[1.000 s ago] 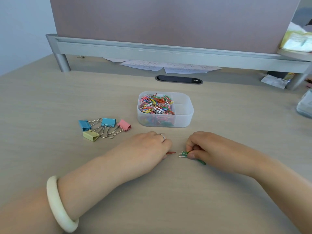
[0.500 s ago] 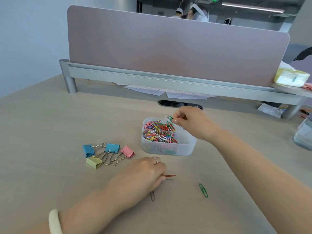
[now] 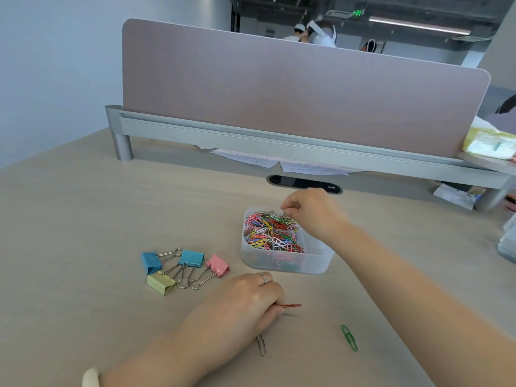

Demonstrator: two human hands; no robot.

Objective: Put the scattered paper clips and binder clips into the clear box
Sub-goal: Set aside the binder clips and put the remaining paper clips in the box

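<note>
The clear box (image 3: 315, 263), heaped with paper clips (image 3: 270, 233), lies under the right hand (image 3: 312, 213). That hand's fingertips are pinched together, on what I cannot tell. The left hand (image 3: 240, 303) pinches one red clip (image 3: 291, 305). Near it lie one silver clip (image 3: 261, 344), one green clip (image 3: 349, 337) and four binder clips (image 3: 191, 258).

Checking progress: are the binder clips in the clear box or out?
Out: all four binder clips lie on the desk, left of the clear box.

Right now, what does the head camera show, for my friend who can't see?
A right hand hovers over a clear box holding colourful paper clips; the left hand pinches a red paper clip. Four binder clips, a green clip and a silver clip lie on the desk.
</note>
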